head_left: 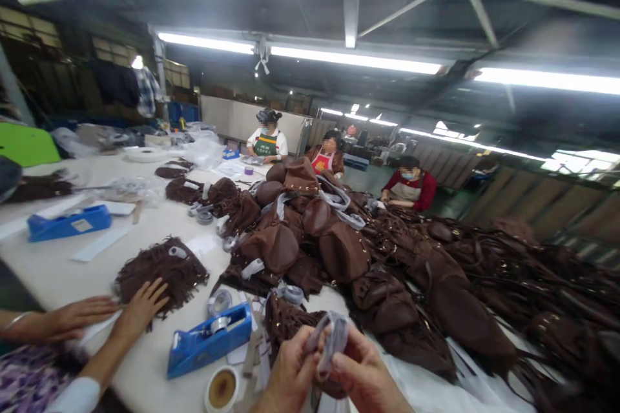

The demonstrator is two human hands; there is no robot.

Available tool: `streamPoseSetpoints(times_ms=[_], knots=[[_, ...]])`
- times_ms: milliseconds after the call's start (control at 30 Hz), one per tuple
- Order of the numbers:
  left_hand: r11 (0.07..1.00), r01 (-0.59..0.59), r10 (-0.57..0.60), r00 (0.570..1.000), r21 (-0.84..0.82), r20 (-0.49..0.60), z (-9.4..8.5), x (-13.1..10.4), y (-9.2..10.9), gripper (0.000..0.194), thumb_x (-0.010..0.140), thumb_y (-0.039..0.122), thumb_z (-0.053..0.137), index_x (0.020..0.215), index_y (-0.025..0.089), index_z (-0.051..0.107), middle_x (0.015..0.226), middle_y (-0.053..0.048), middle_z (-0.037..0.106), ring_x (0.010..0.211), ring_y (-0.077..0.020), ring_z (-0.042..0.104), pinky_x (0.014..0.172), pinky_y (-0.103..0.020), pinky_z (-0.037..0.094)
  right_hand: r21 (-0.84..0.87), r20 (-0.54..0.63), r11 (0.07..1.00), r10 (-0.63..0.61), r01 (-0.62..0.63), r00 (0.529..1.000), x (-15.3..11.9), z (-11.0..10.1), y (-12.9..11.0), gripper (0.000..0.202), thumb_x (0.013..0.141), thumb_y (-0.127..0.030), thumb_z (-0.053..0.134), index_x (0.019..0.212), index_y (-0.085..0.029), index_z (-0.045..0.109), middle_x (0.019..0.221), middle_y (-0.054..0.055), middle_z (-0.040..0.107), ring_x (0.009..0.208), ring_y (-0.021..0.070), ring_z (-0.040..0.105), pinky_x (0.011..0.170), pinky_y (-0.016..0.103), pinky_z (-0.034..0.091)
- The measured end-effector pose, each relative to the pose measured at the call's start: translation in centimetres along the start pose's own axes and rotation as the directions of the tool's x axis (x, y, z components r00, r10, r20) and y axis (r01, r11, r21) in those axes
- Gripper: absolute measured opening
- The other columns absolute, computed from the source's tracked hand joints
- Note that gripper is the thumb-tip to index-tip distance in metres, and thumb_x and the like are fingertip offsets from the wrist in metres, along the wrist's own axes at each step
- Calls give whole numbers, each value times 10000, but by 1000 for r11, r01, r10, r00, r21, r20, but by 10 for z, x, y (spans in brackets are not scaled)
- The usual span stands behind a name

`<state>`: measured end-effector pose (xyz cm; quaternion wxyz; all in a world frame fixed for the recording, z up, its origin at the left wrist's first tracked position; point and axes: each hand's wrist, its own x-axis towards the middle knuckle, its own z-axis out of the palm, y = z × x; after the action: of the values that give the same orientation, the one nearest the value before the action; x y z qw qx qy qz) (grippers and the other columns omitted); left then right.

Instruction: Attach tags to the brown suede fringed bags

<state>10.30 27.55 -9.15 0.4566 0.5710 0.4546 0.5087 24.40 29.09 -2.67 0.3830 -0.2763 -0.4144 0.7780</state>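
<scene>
At the bottom middle, my left hand and my right hand are closed on a strap wrapped in greyish plastic film. The wrapped strap is bent into a loop between my fingers. Part of a brown fringed bag lies just behind my hands; whether the strap belongs to it I cannot tell. A blue tape dispenser with a roll of clear tape stands to the left of my left hand. Nearer the front edge lies a white roll with a tan core.
A large heap of brown bags covers the table's middle and right. On the left, a co-worker's hands rest by a fringed brown bag. Another blue tape dispenser stands farther left. Several people work across the table.
</scene>
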Motion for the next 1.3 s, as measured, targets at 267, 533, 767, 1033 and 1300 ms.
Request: streamPoseSetpoints(times_ms=[267, 533, 767, 1033, 1300], knots=[[942, 128, -99, 989, -309, 109, 0, 40, 36, 294, 727, 412, 669, 783, 123, 673, 715, -27, 636, 673, -150, 540, 644, -251, 390, -349, -227, 902, -343, 253, 911, 17, 1, -43, 384, 645, -372, 835, 953, -170, 725, 767, 30, 725, 510, 68, 499, 446, 162, 382], [886, 266, -193, 956, -380, 219, 10, 49, 42, 400, 657, 508, 686, 760, 127, 624, 628, -36, 661, 530, -124, 542, 548, -232, 366, -552, -278, 770, -531, 319, 800, 23, -15, -34, 386, 652, -460, 798, 887, -159, 743, 729, 54, 724, 610, 179, 621, 487, 248, 525], [876, 312, -238, 943, -367, 233, 15, 62, 50, 427, 613, 529, 667, 773, 145, 575, 523, 4, 613, 447, -112, 528, 470, -222, 361, -635, -307, 719, -570, 282, 762, 23, -25, -45, 417, 674, -519, 762, 872, -154, 729, 710, 33, 714, 484, 138, 592, 479, 242, 516], [941, 195, -123, 958, -277, 259, 13, 88, 86, 427, 702, 565, 634, 814, 163, 543, 495, 47, 581, 353, -65, 457, 386, -183, 312, -795, -237, 542, -691, 272, 683, 32, -24, -80, 348, 801, -501, 646, 889, -168, 692, 709, 26, 706, 556, 166, 624, 536, 253, 531], [868, 336, -245, 930, -365, 274, 13, 76, 76, 276, 610, 385, 623, 740, 144, 587, 493, -24, 635, 388, -121, 542, 400, -200, 357, -905, 331, -54, -712, 421, 619, 25, -34, -63, 209, 914, -232, 513, 918, -232, 722, 773, 66, 716, 717, 186, 680, 646, 238, 519]])
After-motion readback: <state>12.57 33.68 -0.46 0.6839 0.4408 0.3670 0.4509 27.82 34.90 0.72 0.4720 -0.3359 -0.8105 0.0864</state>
